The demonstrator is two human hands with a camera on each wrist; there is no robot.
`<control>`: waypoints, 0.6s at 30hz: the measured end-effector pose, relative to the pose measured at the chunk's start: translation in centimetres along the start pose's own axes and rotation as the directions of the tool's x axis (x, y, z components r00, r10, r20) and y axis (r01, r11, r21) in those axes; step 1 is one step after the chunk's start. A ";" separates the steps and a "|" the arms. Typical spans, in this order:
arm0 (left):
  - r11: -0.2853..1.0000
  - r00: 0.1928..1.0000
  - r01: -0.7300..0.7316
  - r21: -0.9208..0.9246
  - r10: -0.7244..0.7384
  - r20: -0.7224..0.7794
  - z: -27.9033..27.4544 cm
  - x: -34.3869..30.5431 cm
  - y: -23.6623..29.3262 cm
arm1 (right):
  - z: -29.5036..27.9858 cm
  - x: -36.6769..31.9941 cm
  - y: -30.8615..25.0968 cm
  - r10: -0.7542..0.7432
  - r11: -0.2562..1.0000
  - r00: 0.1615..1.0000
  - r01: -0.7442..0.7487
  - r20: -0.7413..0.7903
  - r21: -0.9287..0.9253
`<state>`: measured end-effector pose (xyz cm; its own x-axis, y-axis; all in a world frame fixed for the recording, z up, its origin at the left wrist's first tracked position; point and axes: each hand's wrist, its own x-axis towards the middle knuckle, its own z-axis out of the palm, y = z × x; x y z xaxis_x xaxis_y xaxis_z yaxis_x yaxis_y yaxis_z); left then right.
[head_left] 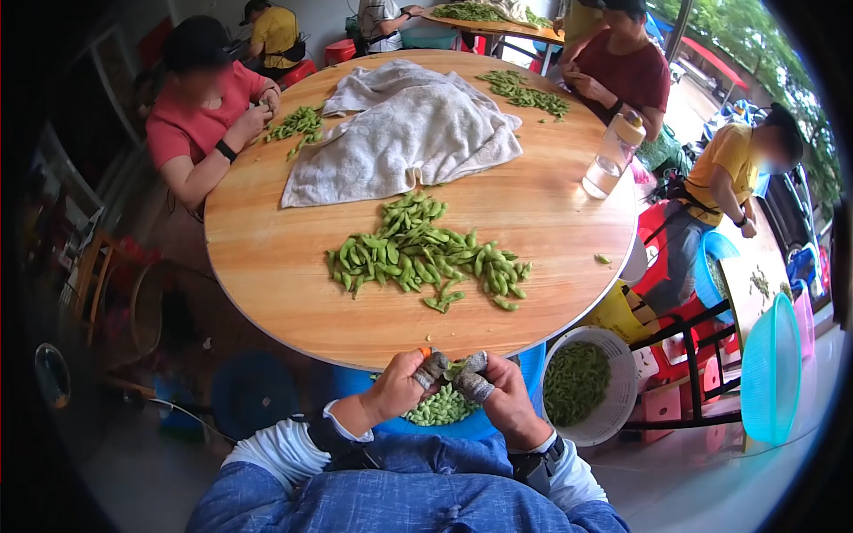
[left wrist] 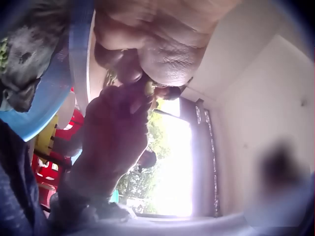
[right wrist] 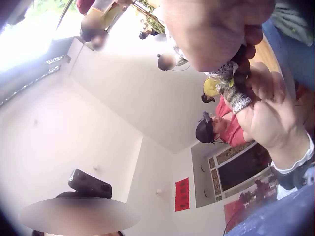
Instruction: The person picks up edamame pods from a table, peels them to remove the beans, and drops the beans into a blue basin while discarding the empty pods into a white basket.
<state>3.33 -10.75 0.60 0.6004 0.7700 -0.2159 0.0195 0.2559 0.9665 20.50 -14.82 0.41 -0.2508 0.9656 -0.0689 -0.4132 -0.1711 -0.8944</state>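
Just past the table's near edge, my left hand [head_left: 396, 387] and right hand [head_left: 509, 400] meet, thumbs and fingers pinching a green soybean pod [head_left: 452, 368] from both sides. Grey knitted covers [head_left: 473, 382] wrap some of the fingertips. In the right wrist view only a bit of the pod [right wrist: 232, 82] shows between the covered fingers. Below the hands stands a blue basin [head_left: 353, 382] with pale green shelled beans [head_left: 442, 409] in it. Ahead on the table lies a heap of soybean pods [head_left: 413, 256].
The round wooden table [head_left: 258, 240] bears a grey towel [head_left: 404, 133], a water bottle [head_left: 610, 160] and more pod piles [head_left: 526, 93]. A white basket [head_left: 627, 391] full of pods stands at my right. People sit around the table, one in a red shirt [head_left: 191, 133] at left.
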 end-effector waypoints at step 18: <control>0.757 0.973 0.201 -0.622 -0.084 0.213 -0.1 -0.5 -0.5 | -0.1 -0.1 -0.4 0.219 0.940 0.974 -0.226 0.055 0.256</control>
<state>2.91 -11.23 0.17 0.7528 0.6038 -0.2621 -0.3618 0.7122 0.6015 20.75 -14.81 0.73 -0.3828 0.8924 -0.2389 -0.5562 -0.4291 -0.7117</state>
